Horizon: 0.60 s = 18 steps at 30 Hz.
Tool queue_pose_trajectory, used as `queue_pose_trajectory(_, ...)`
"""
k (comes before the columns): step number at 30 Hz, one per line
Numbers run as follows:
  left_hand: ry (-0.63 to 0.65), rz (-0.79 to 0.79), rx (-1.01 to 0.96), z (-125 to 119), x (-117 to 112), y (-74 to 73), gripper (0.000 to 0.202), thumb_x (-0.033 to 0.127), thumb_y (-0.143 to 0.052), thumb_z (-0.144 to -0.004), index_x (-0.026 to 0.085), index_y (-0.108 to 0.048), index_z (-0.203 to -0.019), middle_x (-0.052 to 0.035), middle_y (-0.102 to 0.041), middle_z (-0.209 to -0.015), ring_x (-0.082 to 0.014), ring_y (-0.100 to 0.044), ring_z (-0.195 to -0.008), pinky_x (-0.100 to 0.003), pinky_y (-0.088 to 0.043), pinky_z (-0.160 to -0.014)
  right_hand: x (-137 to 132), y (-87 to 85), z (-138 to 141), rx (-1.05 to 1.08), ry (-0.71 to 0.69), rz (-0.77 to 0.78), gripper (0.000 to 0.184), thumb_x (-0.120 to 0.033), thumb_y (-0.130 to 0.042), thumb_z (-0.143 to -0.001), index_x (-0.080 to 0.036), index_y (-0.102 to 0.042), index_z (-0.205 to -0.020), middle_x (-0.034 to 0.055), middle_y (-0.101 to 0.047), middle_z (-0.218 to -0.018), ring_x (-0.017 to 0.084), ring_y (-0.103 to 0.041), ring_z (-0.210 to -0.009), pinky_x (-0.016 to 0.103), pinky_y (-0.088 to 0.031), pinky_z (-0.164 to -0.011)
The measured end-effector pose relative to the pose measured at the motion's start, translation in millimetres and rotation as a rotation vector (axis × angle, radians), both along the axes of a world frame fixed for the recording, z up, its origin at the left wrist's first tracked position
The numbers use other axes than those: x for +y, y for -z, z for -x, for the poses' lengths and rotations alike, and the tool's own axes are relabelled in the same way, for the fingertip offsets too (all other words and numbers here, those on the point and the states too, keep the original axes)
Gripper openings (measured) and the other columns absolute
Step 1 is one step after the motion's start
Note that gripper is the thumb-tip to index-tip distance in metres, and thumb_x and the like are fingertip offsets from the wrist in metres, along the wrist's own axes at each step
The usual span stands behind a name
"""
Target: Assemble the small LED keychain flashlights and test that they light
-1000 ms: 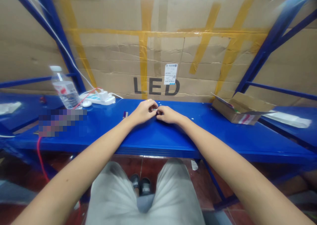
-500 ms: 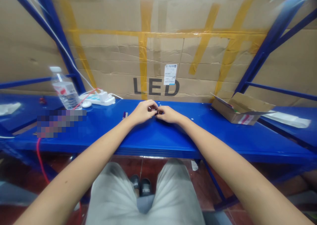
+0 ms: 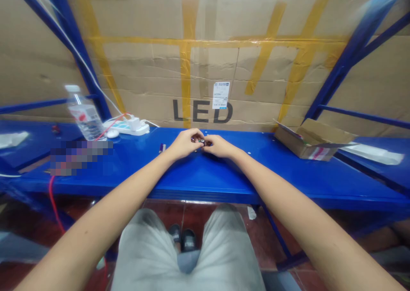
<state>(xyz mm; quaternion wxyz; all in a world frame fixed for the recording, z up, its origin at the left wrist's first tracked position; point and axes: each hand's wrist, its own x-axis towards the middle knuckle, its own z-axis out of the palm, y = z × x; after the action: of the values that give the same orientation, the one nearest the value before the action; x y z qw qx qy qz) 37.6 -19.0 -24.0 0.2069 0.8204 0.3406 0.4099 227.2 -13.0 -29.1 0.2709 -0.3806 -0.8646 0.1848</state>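
Observation:
My left hand (image 3: 184, 143) and my right hand (image 3: 219, 146) meet at the far middle of the blue metal shelf (image 3: 198, 175). Their fingers are curled and pinched together on a small dark part (image 3: 201, 142) held between the fingertips; it is too small to name. A small dark item (image 3: 162, 148) lies on the shelf just left of my left hand.
A water bottle (image 3: 82, 113) and a white power strip (image 3: 128, 126) with a red wire stand at the back left. An open cardboard box (image 3: 309, 145) sits at the right. A taped cardboard wall marked LED (image 3: 201, 111) backs the shelf. My knees are below its front edge.
Both hands stay together at the same spot; the fingers have shifted slightly on the small part.

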Motion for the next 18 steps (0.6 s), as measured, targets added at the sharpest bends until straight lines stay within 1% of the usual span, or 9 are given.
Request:
queue_pose_trajectory(3,-0.003,0.021,-0.03,-1,0,0.7,0.018,0.019,-0.068,-0.074,0.014,-0.068,-0.091,-0.0011,-0.067,-0.075,-0.0133,-0.061,-0.066,-0.025,-0.047,-0.062,1,-0.9,-1,0.038,0.012,0.042,0.013,-0.023,-0.06,-0.074,-0.013,-0.067,-0.079,-0.0017,-0.061,-0.069,0.013,-0.049,-0.066,0.025,-0.036,-0.064)
queue_pose_trajectory(6,0.006,0.079,-0.065,-2,1,1.3,0.018,0.021,-0.068,-0.074,0.013,-0.069,-0.09,-0.0034,-0.07,-0.076,-0.015,-0.063,-0.067,-0.026,-0.049,-0.063,1,-1.9,-2,0.061,0.039,0.087,0.016,-0.028,-0.065,-0.072,-0.012,-0.069,-0.073,-0.0022,-0.06,-0.065,0.013,-0.05,-0.064,0.025,-0.036,-0.061)
queue_pose_trajectory(9,0.018,0.145,-0.091,-3,4,2.8,0.02,0.023,-0.068,-0.075,0.013,-0.072,-0.092,-0.0053,-0.073,-0.078,-0.0176,-0.066,-0.072,-0.029,-0.052,-0.068,1,-3.5,-2,0.082,0.079,0.076,0.021,-0.033,-0.068,-0.074,-0.012,-0.072,-0.072,-0.0017,-0.061,-0.062,0.015,-0.053,-0.064,0.025,-0.038,-0.061)
queue_pose_trajectory(11,0.009,0.133,-0.102,-3,6,4.0,0.019,0.025,-0.07,-0.075,0.013,-0.073,-0.09,-0.0062,-0.075,-0.082,-0.0192,-0.068,-0.077,-0.031,-0.053,-0.073,1,-5.7,-2,0.065,0.095,0.039,0.021,-0.033,-0.069,-0.075,-0.013,-0.074,-0.072,-0.0007,-0.065,-0.063,0.016,-0.057,-0.067,0.026,-0.039,-0.062)
queue_pose_trajectory(13,-0.015,0.102,-0.137,-3,8,4.2,0.018,0.026,-0.073,-0.074,0.013,-0.073,-0.087,-0.0065,-0.075,-0.086,-0.0202,-0.068,-0.083,-0.033,-0.053,-0.079,3,-9.3,-5,0.041,0.093,-0.007,0.018,-0.031,-0.071,-0.076,-0.014,-0.077,-0.077,0.0013,-0.071,-0.071,0.019,-0.062,-0.073,0.027,-0.043,-0.067)
queue_pose_trajectory(15,-0.037,0.137,-0.226,-5,10,2.9,0.016,0.024,-0.073,-0.075,0.013,-0.07,-0.086,-0.0073,-0.075,-0.087,-0.0203,-0.068,-0.085,-0.034,-0.055,-0.081,7,-13.9,-13,0.049,0.105,-0.066,0.017,-0.027,-0.069,-0.08,-0.017,-0.079,-0.09,0.004,-0.077,-0.087,0.021,-0.066,-0.083,0.029,-0.047,-0.076)
queue_pose_trajectory(16,-0.043,0.194,-0.301,-6,10,1.5,0.014,0.023,-0.071,-0.077,0.013,-0.068,-0.086,-0.0081,-0.074,-0.088,-0.0203,-0.069,-0.086,-0.035,-0.056,-0.081,10,-16.1,-19,0.073,0.146,-0.116,0.019,-0.025,-0.066,-0.084,-0.018,-0.079,-0.095,0.0055,-0.077,-0.095,0.021,-0.067,-0.089,0.031,-0.048,-0.081)
queue_pose_trajectory(18,-0.04,0.352,-0.48,-8,8,-2.5,0.01,0.019,-0.066,-0.083,0.013,-0.061,-0.089,-0.0092,-0.073,-0.088,-0.0207,-0.07,-0.085,-0.037,-0.059,-0.076,17,-19.5,-32,0.089,0.296,-0.197,0.022,-0.014,-0.061,-0.086,-0.017,-0.078,-0.099,0.0093,-0.077,-0.103,0.023,-0.068,-0.099,0.035,-0.049,-0.091)
